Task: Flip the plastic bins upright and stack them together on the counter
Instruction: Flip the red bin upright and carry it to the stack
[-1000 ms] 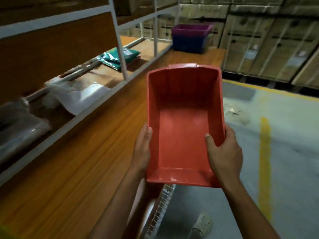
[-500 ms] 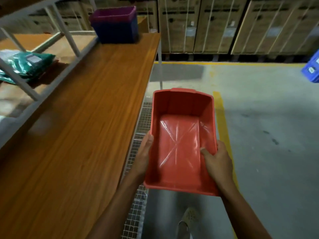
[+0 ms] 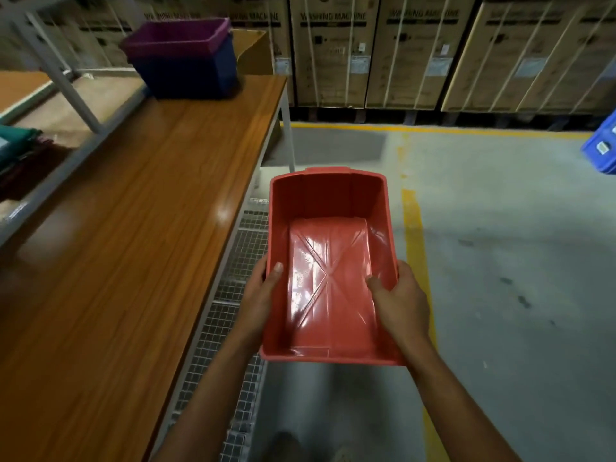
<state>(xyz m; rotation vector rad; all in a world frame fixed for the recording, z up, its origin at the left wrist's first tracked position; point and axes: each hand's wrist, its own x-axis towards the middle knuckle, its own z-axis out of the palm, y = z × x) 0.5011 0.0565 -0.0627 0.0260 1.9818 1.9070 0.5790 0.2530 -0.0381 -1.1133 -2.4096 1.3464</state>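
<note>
Hands, left and right, grip red bin beside counter; purple-blue stack beyond.

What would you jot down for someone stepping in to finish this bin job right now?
Left hand: grip shut on the red bin's left wall, thumb over the rim.
Right hand: grip shut on its right wall.
Red bin: upright, open side up, held in the air beside the wooden counter, not over it.
Done: purple bin nested in the dark blue bin at the counter's far end.
Left: carry the red bin there and nest it on top.
</note>
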